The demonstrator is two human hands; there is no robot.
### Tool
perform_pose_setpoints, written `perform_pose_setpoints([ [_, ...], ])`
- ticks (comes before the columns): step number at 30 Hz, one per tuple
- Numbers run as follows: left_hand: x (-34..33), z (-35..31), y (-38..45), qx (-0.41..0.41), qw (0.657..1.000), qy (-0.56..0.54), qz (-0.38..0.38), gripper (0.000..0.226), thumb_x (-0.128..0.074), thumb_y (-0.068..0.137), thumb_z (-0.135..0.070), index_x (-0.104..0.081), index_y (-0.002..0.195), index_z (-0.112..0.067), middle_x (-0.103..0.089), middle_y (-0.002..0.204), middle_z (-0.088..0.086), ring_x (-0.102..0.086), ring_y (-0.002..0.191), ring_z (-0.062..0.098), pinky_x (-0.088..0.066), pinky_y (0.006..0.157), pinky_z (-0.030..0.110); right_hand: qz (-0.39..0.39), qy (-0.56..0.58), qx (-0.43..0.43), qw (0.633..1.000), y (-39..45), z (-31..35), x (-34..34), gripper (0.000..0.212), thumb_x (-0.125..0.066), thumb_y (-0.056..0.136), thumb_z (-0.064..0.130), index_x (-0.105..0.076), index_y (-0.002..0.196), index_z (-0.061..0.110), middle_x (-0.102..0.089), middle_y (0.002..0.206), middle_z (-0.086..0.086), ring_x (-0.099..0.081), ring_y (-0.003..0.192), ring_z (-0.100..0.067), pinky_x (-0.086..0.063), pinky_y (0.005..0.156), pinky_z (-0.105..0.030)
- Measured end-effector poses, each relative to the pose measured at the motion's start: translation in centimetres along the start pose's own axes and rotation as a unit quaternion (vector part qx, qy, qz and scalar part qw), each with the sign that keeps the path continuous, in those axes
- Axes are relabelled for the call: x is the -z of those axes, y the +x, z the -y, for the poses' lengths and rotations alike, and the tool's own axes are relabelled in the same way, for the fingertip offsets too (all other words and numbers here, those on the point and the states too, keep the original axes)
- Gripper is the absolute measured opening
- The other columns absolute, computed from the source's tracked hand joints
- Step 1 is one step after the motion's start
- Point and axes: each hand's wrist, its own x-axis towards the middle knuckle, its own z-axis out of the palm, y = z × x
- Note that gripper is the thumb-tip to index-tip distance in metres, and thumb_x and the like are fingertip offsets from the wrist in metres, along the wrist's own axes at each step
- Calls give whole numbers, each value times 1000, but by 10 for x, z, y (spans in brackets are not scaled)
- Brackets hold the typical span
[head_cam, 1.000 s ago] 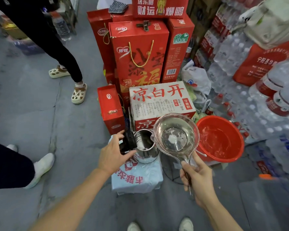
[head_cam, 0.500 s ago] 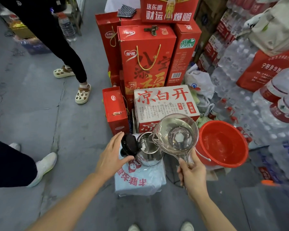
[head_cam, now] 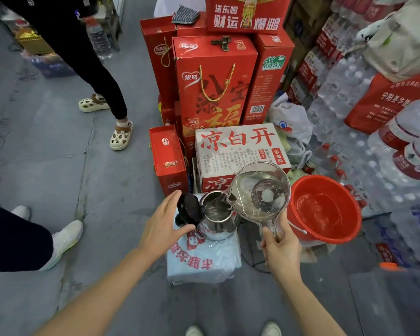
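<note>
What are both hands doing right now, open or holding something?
Left hand: open, straight fingers against the kettle lid.
Right hand: gripping the clear scoop by its handle.

this looks like a drinks shop or its stockroom: red gift boxes (head_cam: 214, 88) with cord handles stand stacked on the bare grey concrete floor (head_cam: 46, 154), a white carton (head_cam: 240, 151) printed in red sits before them, and shrink-wrapped packs of bottled water (head_cam: 344, 93) and large water jugs (head_cam: 410, 132) pile up along the right side.
</note>
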Motion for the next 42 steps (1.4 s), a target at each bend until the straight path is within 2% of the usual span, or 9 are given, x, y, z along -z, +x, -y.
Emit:
perform_pose_setpoints([
  [6,0,-3,1,3,1000,4,-6,97,-74,76,-52,-22,152,-21,-27,158,-1,-32,142,17,-34,108,33,-16,-66,23,997,0,5,-3,81,-61,96,17,-16,156,48,-60,60,-23,-52,49,-23,-60,61,-49],
  [10,-1,-4,0,6,1000,-4,-7,96,-75,76,-51,-23,151,-21,-29,158,-1,-33,141,18,-38,107,36,-21,-91,38,995,-1,4,-7,91,-62,96,20,-2,141,72,-64,60,-17,-66,58,-32,-58,67,-44],
  [16,0,-1,0,13,1000,-3,0,96,-74,76,-51,-22,151,-20,-29,158,0,-34,141,20,-39,108,39,-26,-146,57,987,-3,12,-10,78,-60,97,20,-17,159,39,-58,57,-12,-55,56,-27,-50,69,-42],
  [20,0,-2,-2,19,1000,-3,4,97,-74,76,-51,-21,152,-21,-28,158,0,-35,140,20,-39,107,39,-25,-184,54,981,-4,14,-15,80,-55,99,27,-4,156,49,-64,61,-6,-63,65,-32,-53,68,-42],
  [25,1,-4,-1,27,1000,4,12,97,-72,77,-53,-18,152,-22,-27,158,0,-37,139,21,-42,104,39,-34,-243,76,966,-7,21,-17,77,-53,101,27,3,150,47,-52,59,-1,-63,66,-33,-46,59,-38],
  [29,1,-6,-1,29,999,12,17,97,-70,79,-54,-16,153,-23,-28,158,0,-40,137,22,-46,101,41,-44,-292,100,950,-11,26,-19,72,-53,101,27,-6,155,41,-44,51,1,-49,54,-28,-34,56,-33],
  [33,2,-9,-3,28,999,11,17,96,-70,80,-51,-16,153,-22,-28,157,2,-43,135,23,-49,97,42,-34,-347,141,927,-14,30,-23,71,-56,99,26,-16,159,30,-68,66,-14,-55,50,-31,-30,53,-31],
  [38,4,-12,-4,35,999,8,20,96,-71,80,-49,-16,153,-21,-27,158,2,-45,134,24,-48,97,43,-34,-374,218,901,-12,27,-31,89,-81,74,4,-38,149,24,-34,48,2,-22,33,-16,-11,42,-14],
  [42,4,-15,-4,47,999,-2,25,96,-72,80,-47,-15,153,-22,-27,158,1,-47,131,22,-47,96,41,-39,-417,254,872,-10,26,-36,102,-78,60,-7,-36,148,25,-35,48,-3,-19,37,-17,-7,44,-16],
])
